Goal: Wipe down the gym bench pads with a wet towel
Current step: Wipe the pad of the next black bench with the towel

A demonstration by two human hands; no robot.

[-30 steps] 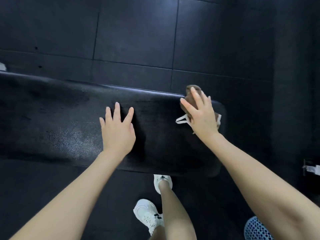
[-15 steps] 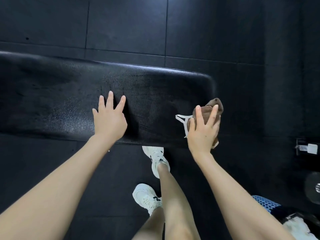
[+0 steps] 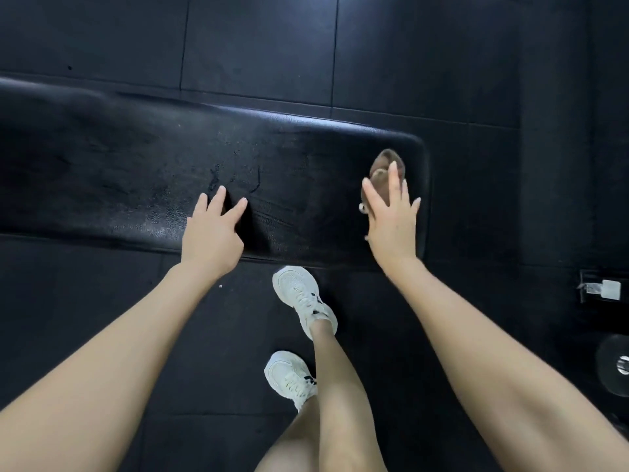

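A long black bench pad runs across the view from the left edge to its rounded right end. My left hand rests flat on the pad's near edge with fingers spread. A small brown towel lies on the pad close to the right end. My right hand presses down on it with straight fingers, and most of the towel is hidden under the palm. Wet streaks and a dull sheen show on the pad just beyond my left fingers.
Black rubber floor tiles surround the bench. My legs and white sneakers stand just in front of the pad. A metal bracket with a white tag and a round weight plate sit on the floor at the right edge.
My right hand has slid the towel from the pad's near right corner back up onto the top surface. The left hand has stayed flat on the near edge.
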